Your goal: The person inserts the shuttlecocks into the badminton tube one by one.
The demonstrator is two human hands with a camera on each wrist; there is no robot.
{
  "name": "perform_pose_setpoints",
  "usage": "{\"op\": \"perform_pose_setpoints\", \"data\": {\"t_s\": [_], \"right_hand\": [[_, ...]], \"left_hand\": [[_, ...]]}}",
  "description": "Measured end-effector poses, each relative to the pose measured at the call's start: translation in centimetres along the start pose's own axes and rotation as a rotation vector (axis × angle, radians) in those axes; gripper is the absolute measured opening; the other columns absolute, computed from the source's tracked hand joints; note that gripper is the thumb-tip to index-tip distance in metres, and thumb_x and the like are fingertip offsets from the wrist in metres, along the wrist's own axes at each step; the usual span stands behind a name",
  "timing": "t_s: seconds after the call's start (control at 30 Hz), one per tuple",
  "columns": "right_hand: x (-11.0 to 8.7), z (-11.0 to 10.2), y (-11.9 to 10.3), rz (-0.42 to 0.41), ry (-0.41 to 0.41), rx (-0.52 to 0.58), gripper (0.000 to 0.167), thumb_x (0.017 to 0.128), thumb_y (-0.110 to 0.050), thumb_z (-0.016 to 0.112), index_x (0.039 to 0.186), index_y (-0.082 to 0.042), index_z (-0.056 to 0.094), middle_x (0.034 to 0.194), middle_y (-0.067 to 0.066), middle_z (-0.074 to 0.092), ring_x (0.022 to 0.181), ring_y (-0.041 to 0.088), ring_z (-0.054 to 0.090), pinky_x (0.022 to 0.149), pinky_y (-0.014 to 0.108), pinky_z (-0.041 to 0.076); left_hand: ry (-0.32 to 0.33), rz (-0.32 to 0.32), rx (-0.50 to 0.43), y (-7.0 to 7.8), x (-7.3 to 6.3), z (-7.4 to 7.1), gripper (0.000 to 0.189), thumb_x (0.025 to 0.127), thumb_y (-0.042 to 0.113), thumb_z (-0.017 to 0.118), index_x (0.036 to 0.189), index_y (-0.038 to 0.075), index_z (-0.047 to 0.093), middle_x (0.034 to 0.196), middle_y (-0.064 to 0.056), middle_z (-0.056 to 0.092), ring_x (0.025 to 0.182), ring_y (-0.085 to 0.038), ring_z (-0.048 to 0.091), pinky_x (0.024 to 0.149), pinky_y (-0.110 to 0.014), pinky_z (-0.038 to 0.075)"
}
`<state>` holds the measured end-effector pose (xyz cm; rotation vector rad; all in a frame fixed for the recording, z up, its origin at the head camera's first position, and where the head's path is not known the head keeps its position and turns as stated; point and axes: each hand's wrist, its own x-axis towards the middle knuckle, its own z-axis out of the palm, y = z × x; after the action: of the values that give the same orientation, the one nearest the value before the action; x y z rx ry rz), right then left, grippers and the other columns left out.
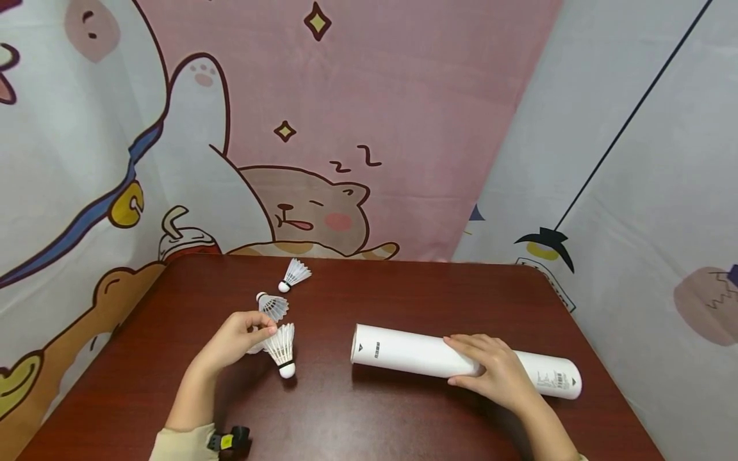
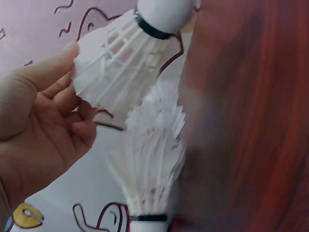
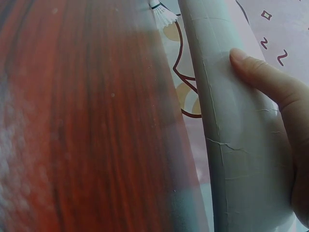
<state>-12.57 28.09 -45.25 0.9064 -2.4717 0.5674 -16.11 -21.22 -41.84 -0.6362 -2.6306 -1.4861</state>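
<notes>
My left hand (image 1: 233, 339) pinches a white shuttlecock (image 1: 280, 349) by the edge of its feather skirt, cork end pointing down and toward me. In the left wrist view the held shuttlecock (image 2: 118, 65) shows a dark band above its round white base. Another shuttlecock (image 1: 256, 348) is mostly hidden behind that hand. Just beyond the fingers lies a shuttlecock (image 1: 273, 307) on its side. On the right, my right hand (image 1: 490, 368) grips a long white shuttlecock tube (image 1: 403, 349) around its middle, thumb on the near side; the tube lies roughly crosswise, its left end slightly farther away.
One more shuttlecock (image 1: 296, 274) lies near the far edge of the dark red-brown table (image 1: 346, 416). A cartoon-printed cloth (image 1: 403, 128) hangs behind the table and along its sides. A black device (image 1: 235, 440) sits at the left wrist.
</notes>
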Motion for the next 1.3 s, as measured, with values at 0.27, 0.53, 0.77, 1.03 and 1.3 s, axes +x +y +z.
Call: {"op": "perform_pose_setpoints", "data": {"t_s": [0.27, 0.53, 0.77, 1.03, 1.3], "right_hand": [[0.1, 0.1, 0.0, -0.013, 0.013, -0.006, 0.07, 0.067, -0.049, 0.082, 0.128, -0.02, 0.063, 0.121, 0.0, 0.064, 0.106, 0.017, 0.057, 0.084, 0.042, 0.041], [0.0, 0.2, 0.1, -0.009, 0.02, -0.001, 0.07, 0.067, -0.049, 0.083, 0.128, -0.021, 0.063, 0.121, -0.002, 0.063, 0.106, 0.017, 0.057, 0.085, 0.041, 0.04], [0.0, 0.1, 0.0, 0.005, 0.008, 0.008, 0.07, 0.067, -0.05, 0.082, 0.128, -0.022, 0.063, 0.12, 0.001, 0.064, 0.107, 0.017, 0.057, 0.086, 0.041, 0.04], [0.0, 0.1, 0.0, -0.001, 0.011, -0.002, 0.07, 0.067, -0.05, 0.082, 0.128, -0.021, 0.063, 0.12, 0.001, 0.064, 0.106, 0.018, 0.057, 0.085, 0.041, 0.04], [0.0, 0.1, 0.1, -0.01, 0.018, -0.014, 0.07, 0.065, -0.049, 0.083, 0.127, -0.019, 0.064, 0.12, -0.001, 0.064, 0.106, 0.017, 0.058, 0.084, 0.04, 0.04]], "left_hand": [[0.194, 0.006, -0.03, 4.1, 0.8, 2.3, 0.005, 0.085, -0.009, 0.064, 0.081, -0.006, 0.065, 0.076, -0.008, 0.062, 0.07, -0.008, 0.049, 0.061, -0.026, 0.041], [0.326, -0.042, -0.164, 4.6, 1.4, 4.7, 0.004, 0.086, -0.006, 0.065, 0.082, -0.007, 0.065, 0.074, -0.012, 0.063, 0.064, -0.011, 0.049, 0.057, -0.022, 0.04], [0.372, -0.04, -0.265, 5.0, 1.6, 6.9, 0.005, 0.085, -0.01, 0.063, 0.081, -0.008, 0.063, 0.074, -0.013, 0.062, 0.064, -0.008, 0.049, 0.059, -0.021, 0.04], [0.406, -0.081, -0.356, 5.6, 1.7, 9.4, 0.005, 0.086, -0.008, 0.064, 0.081, -0.008, 0.064, 0.076, -0.012, 0.063, 0.067, -0.01, 0.052, 0.061, -0.02, 0.041], [0.285, -0.104, -0.415, 5.6, 1.7, 10.7, 0.004, 0.086, -0.007, 0.064, 0.085, -0.011, 0.064, 0.078, -0.016, 0.065, 0.069, -0.01, 0.056, 0.064, -0.023, 0.046]]}}
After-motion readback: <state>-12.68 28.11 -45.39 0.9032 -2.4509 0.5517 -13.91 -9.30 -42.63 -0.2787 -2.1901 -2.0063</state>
